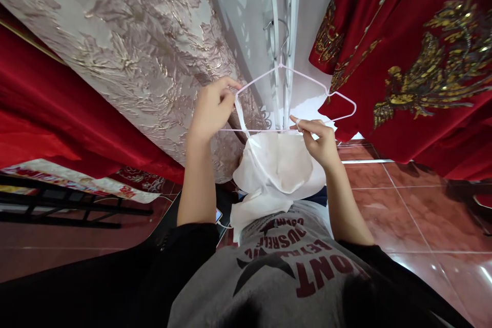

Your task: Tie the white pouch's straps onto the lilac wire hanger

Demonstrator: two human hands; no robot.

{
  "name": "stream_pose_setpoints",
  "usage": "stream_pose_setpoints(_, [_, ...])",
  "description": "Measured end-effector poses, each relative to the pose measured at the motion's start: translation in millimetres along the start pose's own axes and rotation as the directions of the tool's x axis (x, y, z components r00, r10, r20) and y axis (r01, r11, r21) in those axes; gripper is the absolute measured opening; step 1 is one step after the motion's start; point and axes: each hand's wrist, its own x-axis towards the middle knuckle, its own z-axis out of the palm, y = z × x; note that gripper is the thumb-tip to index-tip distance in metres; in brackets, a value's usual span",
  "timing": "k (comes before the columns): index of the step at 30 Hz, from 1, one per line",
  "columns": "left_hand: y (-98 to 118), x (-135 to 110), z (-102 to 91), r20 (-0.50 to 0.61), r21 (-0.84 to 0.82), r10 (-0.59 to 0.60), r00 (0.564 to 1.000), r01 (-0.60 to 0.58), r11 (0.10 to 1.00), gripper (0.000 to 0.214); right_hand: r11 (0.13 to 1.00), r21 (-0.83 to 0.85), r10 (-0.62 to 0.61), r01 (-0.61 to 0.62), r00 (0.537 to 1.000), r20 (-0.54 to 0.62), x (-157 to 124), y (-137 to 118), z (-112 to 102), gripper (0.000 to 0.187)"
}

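A thin pale pink clothes hanger [303, 75] is held up in front of me, its metal hook pointing away. A white strappy top [282, 161] hangs below it, with one thin strap looped over the hanger's left end. My left hand [215, 107] is closed at that left end, fingers pinching the hanger beside the strap. Near the lower bar, my right hand [318, 139] is closed on the top's upper right edge; its fingertips partly hide what they pinch. The hanger's right end [348, 105] carries no strap. The top's lower part rests against my lap.
White metal rack posts [289, 5] rise behind the hanger. A pale brocade cloth [154, 46] hangs at left, and red embroidered garments [434, 61] hang at right. A dark rack [69, 210] stands low at left. A phone [219, 214] with a cable lies by my left elbow.
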Motion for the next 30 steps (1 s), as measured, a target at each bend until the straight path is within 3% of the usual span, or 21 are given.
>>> stream_pose_setpoints(3, [-13.1, -16.8, -6.4, 0.071, 0.023, -0.144, 0.987, 0.143, 0.989, 0.006, 1.0, 0.01, -0.022, 0.023, 0.999, -0.044, -1.5, 1.5, -0.4, 0.04])
stream_pose_setpoints(5, [-22.9, -42.4, -4.7, 0.007, -0.096, -0.205, 0.979, 0.204, 0.974, 0.017, 1.0, -0.006, -0.017, 0.017, 0.999, -0.039, -2.5, 1.0, 1.6, 0.038])
stream_pose_setpoints(8, [-36.7, -84.7, 14.3, -0.13, -0.385, -0.311, 0.941, 0.242, 0.891, 0.042, 1.0, -0.026, -0.015, 0.015, 1.0, -0.025, -3.2, -2.7, 7.8, 0.034])
stream_pose_setpoints(12, [-44.7, -109.2, 45.6, -0.175, -0.505, -0.337, 0.925, 0.21, 0.837, 0.054, 1.0, -0.028, -0.004, 0.001, 0.994, -0.106, -4.7, -0.6, 7.0, 0.029])
stream_pose_setpoints(14, [-43.1, -108.7, 51.8, -0.189, -0.518, -0.355, 0.916, 0.215, 0.828, 0.056, 0.998, -0.047, 0.023, -0.037, 0.963, -0.269, -6.7, 10.5, -4.4, 0.032])
stream_pose_setpoints(17, [-38.2, -106.9, 51.8, -0.194, -0.567, -0.384, 0.903, 0.216, 0.795, 0.055, 0.99, -0.04, 0.094, -0.134, 0.848, -0.522, -7.7, 36.3, -34.0, 0.043])
stream_pose_setpoints(18, [-36.6, -107.4, 51.4, -0.193, -0.59, -0.384, 0.903, 0.206, 0.781, 0.054, 0.984, -0.022, 0.135, -0.177, 0.819, -0.558, -5.9, 44.3, -44.8, 0.046])
stream_pose_setpoints(20, [-34.0, -109.2, 51.9, -0.188, -0.632, -0.382, 0.905, 0.187, 0.752, 0.051, 0.967, -0.011, 0.204, -0.254, 0.803, -0.56, 2.8, 53.9, -63.3, 0.045])
stream_pose_setpoints(23, [-32.6, -110.6, 55.6, -0.188, -0.674, -0.396, 0.899, 0.175, 0.717, 0.045, 0.955, -0.051, 0.243, -0.291, 0.871, -0.427, 27.2, 47.7, -77.0, 0.027])
stream_pose_setpoints(27, [-35.7, -109.7, 57.8, -0.194, -0.705, -0.412, 0.89, 0.166, 0.69, 0.038, 0.971, -0.161, 0.151, -0.177, 0.975, -0.161, 57.5, 20.1, -73.2, 0.016])
stream_pose_setpoints(28, [-36.9, -109.8, 57.3, -0.177, -0.711, -0.416, 0.892, 0.176, 0.681, 0.038, 0.969, -0.212, 0.097, -0.129, 0.983, -0.158, 60.7, 14.5, -70.4, 0.016])
stream_pose_setpoints(30, [-38.9, -111.1, 55.9, -0.121, -0.711, -0.428, 0.896, 0.223, 0.667, 0.037, 0.948, -0.313, -0.035, -0.052, 0.963, -0.266, 60.5, 7.7, -62.9, 0.016])
